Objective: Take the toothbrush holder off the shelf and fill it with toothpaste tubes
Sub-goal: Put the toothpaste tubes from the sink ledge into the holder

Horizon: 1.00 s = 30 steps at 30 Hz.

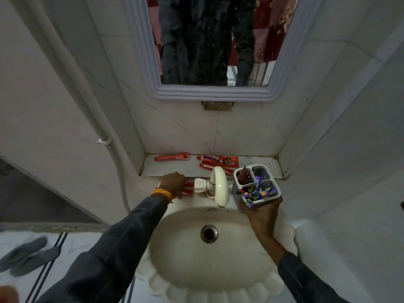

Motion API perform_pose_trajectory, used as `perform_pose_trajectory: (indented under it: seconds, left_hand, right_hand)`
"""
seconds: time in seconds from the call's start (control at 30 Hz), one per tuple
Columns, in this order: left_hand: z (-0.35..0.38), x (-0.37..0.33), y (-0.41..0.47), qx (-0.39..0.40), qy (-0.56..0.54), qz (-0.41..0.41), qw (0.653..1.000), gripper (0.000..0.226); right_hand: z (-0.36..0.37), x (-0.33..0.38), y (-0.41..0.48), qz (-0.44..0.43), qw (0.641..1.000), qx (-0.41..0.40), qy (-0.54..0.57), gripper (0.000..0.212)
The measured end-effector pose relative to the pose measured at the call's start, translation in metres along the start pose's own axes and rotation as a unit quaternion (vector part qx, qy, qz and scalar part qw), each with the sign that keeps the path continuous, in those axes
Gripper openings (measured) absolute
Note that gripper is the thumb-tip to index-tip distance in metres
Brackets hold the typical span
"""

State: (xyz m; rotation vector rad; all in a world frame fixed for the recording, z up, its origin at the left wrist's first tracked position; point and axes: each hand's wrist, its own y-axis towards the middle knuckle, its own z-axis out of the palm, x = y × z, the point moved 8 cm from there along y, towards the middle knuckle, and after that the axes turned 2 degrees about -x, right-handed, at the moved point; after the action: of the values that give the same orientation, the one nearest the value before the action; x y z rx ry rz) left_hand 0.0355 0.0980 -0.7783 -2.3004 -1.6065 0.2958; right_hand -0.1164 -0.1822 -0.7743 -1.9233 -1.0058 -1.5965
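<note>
My right hand point(260, 212) grips a white toothbrush holder point(256, 185) from below, above the basin's right rim. The holder has several compartments; one holds a red tube tip point(242, 174), the front one holds purple and green brushes. My left hand point(175, 184) rests closed over a red toothpaste tube point(189, 190) lying on the basin's back rim, left of the tap. On the shelf point(170, 169) lie a red tube point(171, 158) at the left, a larger red tube point(219, 160) in the middle and another red tube point(206, 166) partly behind the tap.
A cream tap point(219, 184) rises between my two hands. The basin point(185, 248) with its drain point(209, 233) lies below. A mirror point(209, 40) hangs above the shelf. Tiled walls close in on both sides. Grey slippers point(28, 255) lie on the floor at the left.
</note>
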Motion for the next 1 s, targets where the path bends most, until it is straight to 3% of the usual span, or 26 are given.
perform_pose_trajectory:
  seconds: [0.23,0.43,0.6,0.77,1.0]
  left_hand:
    - [-0.001,-0.014,-0.003,-0.013,0.031,0.063,0.997,0.045]
    - [-0.087,-0.006,-0.008,-0.046,-0.080,0.072,0.993,0.019]
    - [-0.202,-0.024,-0.023,-0.196,-0.239,0.135,0.941,0.018]
    - [-0.235,-0.086,-0.032,-0.197,-0.344,0.240,0.886,0.025]
    - [-0.186,-0.166,-0.023,-0.176,-0.203,0.295,0.917,0.015]
  right_hand:
    - [0.001,-0.001,0.000,0.018,1.000,0.006,0.006,0.110]
    - [0.000,-0.001,0.000,0.016,1.000,0.009,0.021,0.107]
    - [0.000,0.000,0.001,0.018,1.000,0.008,0.016,0.109]
    - [0.001,0.002,0.000,0.025,0.999,0.005,0.031,0.109]
    - [0.001,0.007,-0.001,0.015,0.998,-0.001,0.055,0.104]
